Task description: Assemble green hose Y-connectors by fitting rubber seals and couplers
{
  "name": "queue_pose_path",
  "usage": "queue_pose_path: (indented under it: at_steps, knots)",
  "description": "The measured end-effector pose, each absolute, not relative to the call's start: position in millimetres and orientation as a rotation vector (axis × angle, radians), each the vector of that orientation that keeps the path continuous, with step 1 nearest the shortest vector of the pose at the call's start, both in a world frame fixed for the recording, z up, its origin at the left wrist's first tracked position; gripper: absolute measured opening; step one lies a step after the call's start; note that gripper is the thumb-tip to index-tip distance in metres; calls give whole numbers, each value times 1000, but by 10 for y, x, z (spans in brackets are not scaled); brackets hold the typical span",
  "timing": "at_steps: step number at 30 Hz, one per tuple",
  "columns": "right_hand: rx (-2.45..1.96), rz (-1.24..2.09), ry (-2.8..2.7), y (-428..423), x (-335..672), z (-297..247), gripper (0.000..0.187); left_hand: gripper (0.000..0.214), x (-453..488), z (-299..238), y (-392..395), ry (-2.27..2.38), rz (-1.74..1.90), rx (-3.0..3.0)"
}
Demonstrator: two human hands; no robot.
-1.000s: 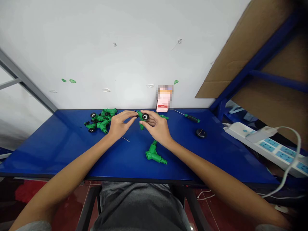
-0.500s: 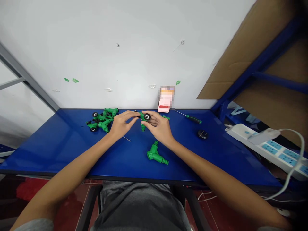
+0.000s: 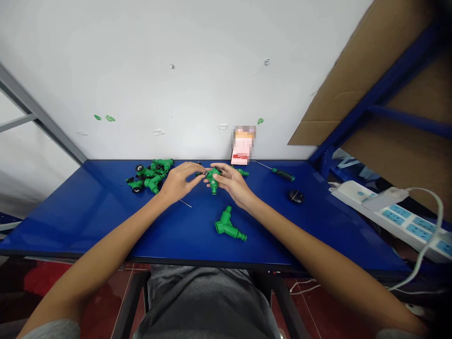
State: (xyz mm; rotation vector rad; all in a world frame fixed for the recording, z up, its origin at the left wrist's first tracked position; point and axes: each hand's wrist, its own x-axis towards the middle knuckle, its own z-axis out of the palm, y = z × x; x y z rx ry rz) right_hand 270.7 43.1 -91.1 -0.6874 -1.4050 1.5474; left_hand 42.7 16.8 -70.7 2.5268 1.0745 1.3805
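Note:
My right hand point(image 3: 235, 184) is closed around a green plastic Y-shaped hose connector point(image 3: 213, 181) held above the blue table. One of its branches points down toward me, and its dark end is mostly covered by my fingers. Thumb and forefinger of my left hand point(image 3: 181, 181) pinch a small dark piece point(image 3: 204, 173) right beside the connector. Whether that piece touches the connector I cannot tell. Nearer to me on the table lies another green Y-shaped connector point(image 3: 229, 225). Part of a thin metal shaft point(image 3: 186, 203) shows below my left hand.
Several green connectors with black fittings point(image 3: 151, 176) are heaped at the left back. A phone point(image 3: 242, 148) leans on the wall. To the right lie a screwdriver point(image 3: 283, 174), a black computer mouse point(image 3: 296, 196) and a white power strip point(image 3: 388, 214) with a cable.
The connector in my right hand has been turned: its round black-and-white end faced me before, and now its green side and lower branch show. My left hand has barely moved.

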Motion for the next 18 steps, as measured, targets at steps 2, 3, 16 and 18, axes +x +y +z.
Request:
queue_pose_path:
  at_steps: [2, 3, 16, 18]
  knots:
    - [-684, 1569, -1397, 437, 2701, -938, 47, 16, 423, -702, 175, 1088, 1339, 2532]
    - [-684, 1572, -1398, 440, 2698, -950, 48, 16, 420, -698, 178, 1104, 1318, 2529]
    - [-777, 1501, -1405, 399, 2576, -1013, 55, 14, 458, -721, 146, 1099, 1190, 2487]
    - [-785, 1508, -1382, 385, 2566, -993, 56, 14, 481, -723, 124, 1089, 1188, 2501]
